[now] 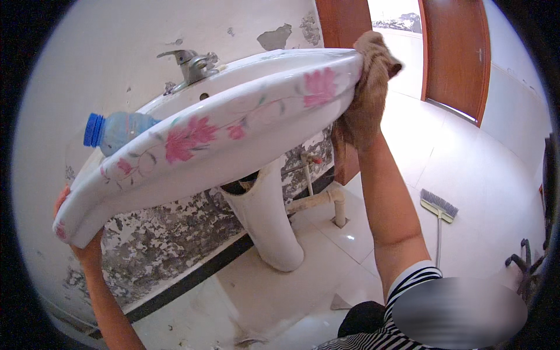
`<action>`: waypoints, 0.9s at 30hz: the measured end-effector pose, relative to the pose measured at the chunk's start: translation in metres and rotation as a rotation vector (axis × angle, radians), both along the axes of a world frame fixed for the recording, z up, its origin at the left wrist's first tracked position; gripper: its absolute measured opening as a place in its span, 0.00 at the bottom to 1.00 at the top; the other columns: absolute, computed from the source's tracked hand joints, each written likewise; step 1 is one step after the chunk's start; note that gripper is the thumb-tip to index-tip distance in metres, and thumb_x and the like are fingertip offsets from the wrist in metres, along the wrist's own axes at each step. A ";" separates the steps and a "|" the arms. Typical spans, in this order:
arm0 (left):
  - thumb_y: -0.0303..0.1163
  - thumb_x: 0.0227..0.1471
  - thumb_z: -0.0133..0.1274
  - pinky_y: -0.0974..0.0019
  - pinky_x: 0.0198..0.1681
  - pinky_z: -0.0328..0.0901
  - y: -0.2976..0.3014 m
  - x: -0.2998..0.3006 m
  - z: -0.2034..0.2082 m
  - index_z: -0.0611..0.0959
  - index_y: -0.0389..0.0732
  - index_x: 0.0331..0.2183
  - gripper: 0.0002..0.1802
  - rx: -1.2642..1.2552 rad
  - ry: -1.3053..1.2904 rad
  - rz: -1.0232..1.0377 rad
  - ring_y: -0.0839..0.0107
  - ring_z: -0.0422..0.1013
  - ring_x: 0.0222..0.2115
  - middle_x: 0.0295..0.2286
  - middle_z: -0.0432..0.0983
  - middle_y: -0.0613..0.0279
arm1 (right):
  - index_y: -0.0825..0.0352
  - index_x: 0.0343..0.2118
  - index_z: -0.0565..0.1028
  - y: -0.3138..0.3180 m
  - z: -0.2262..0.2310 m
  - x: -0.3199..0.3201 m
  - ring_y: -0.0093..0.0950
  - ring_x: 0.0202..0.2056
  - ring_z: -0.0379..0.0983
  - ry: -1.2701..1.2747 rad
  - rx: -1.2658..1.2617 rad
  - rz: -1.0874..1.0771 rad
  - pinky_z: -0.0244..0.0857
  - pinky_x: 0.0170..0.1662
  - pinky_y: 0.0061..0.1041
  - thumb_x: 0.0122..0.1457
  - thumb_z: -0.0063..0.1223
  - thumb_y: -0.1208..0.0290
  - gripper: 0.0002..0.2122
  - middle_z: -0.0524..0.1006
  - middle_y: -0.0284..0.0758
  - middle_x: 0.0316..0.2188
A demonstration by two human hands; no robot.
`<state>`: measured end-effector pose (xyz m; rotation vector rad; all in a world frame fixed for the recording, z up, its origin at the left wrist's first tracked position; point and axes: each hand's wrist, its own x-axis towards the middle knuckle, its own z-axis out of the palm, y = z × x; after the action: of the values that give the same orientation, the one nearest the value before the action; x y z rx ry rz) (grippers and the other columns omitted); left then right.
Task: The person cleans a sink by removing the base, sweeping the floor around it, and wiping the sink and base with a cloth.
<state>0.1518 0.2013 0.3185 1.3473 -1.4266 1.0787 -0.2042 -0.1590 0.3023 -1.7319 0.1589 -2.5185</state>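
Before a peeling wall, a flower-painted white washbasin was held above a pedestal, its right end gripped by a person's brown-covered right hand, its left by their bare left hand, a blue-capped bottle resting behind its front edge.

The white wall peels; pale floor tiles gleam; the doorway glows bright.
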 end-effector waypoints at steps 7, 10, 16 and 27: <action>0.23 0.29 0.60 0.64 0.50 0.52 -0.010 0.003 -0.010 0.63 0.38 0.45 0.37 -0.025 -0.048 0.017 0.66 0.57 0.45 0.44 0.60 0.58 | 0.65 0.44 0.60 0.010 -0.004 -0.010 0.25 0.38 0.62 -0.104 0.470 0.799 0.61 0.41 0.22 0.55 0.37 0.54 0.21 0.64 0.38 0.39; 0.23 0.30 0.60 0.66 0.48 0.55 -0.003 0.001 0.001 0.64 0.36 0.45 0.36 -0.011 0.022 -0.105 0.66 0.59 0.44 0.43 0.61 0.57 | 0.66 0.49 0.55 0.075 -0.031 0.031 0.28 0.43 0.59 -0.131 0.270 0.277 0.54 0.48 0.24 0.54 0.38 0.54 0.24 0.61 0.38 0.43; 0.22 0.28 0.61 0.61 0.52 0.53 -0.003 0.002 -0.002 0.61 0.41 0.47 0.41 0.046 0.100 -0.113 0.66 0.55 0.47 0.46 0.56 0.60 | 0.65 0.46 0.58 0.000 -0.034 0.028 0.27 0.41 0.59 -0.146 0.339 0.655 0.51 0.49 0.23 0.56 0.37 0.59 0.19 0.63 0.36 0.40; 0.24 0.26 0.63 0.63 0.51 0.54 -0.017 -0.009 -0.017 0.63 0.41 0.46 0.40 0.003 0.108 -0.212 0.66 0.56 0.46 0.44 0.58 0.59 | 0.63 0.28 0.67 0.006 0.012 -0.004 0.23 0.29 0.66 -0.379 0.369 1.137 0.66 0.28 0.20 0.52 0.43 0.62 0.09 0.69 0.32 0.26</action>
<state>0.1427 0.1841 0.3014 1.2075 -1.4544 0.8537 -0.2082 -0.1528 0.3144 -0.7791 -0.2906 -1.7216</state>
